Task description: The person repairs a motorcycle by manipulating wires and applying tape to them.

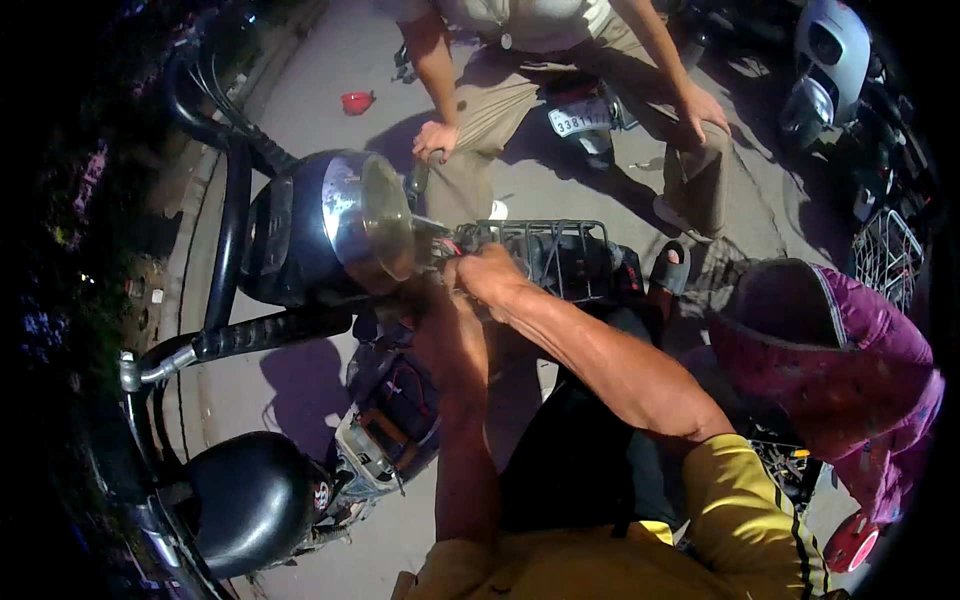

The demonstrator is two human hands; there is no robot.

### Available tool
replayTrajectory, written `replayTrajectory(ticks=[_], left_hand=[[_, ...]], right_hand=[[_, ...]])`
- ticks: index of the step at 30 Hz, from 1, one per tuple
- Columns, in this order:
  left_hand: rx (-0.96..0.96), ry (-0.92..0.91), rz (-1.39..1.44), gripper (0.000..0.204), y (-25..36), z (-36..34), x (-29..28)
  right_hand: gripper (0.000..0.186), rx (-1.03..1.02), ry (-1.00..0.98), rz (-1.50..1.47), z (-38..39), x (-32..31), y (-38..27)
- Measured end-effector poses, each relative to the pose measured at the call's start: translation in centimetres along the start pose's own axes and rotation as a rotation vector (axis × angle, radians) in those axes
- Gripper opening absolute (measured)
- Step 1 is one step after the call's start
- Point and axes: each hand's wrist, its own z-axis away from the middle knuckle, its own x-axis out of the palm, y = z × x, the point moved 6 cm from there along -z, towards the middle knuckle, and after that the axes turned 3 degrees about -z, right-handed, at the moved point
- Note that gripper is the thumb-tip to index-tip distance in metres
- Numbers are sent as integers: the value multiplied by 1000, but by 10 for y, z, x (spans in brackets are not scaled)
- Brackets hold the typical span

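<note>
My right hand (488, 274) is closed, its fingers curled around something small that I cannot make out. A bit of red (457, 246) shows at its fingertips. My left hand (432, 290) is right beside it, in deep shadow, and its fingers are hidden. Both hands are close to the open end of a round black housing with a shiny metal rim (345, 210), which looks like a headlamp. Below the housing, an opened body part of the vehicle with exposed wires (395, 415) lies near my left forearm.
Black tube bars (232, 230) and a black saddle (250, 500) stand at the left. A wire rack (555, 250) lies beyond my right hand. Opposite me, a person in beige trousers (490, 115) rests both hands on the knees. Purple cloth (870, 350) is at the right, a red bowl-shaped thing (357, 103) farther off.
</note>
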Motion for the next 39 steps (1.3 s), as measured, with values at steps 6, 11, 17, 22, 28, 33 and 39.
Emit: replayTrajectory(ticks=[6, 11, 17, 22, 28, 33, 39], left_hand=[[32, -30, -147, 37, 6, -1, -7], [41, -150, -141, 34, -1, -6, -1], [-36, -156, -57, 34, 10, -11, -20], [-167, -255, 34, 33, 14, -13, -24], [-68, -196, 69, 33, 2, -9, -13], [-54, -257, -44, 34, -11, -9, 4], [7, -72, 75, 32, 0, -10, -8]], right_hand=[[9, -535, -72, -107, 8, -12, 13], [17, -861, 121, 239, 20, -36, 6], [13, -1184, 135, 740, 36, -24, -14], [23, -1340, 108, 976, 34, -15, -11], [23, -1212, 41, 1178, 32, 0, -22], [26, -961, 67, 1183, 38, 9, -37], [37, -321, -12, 696, -5, 6, -21]])
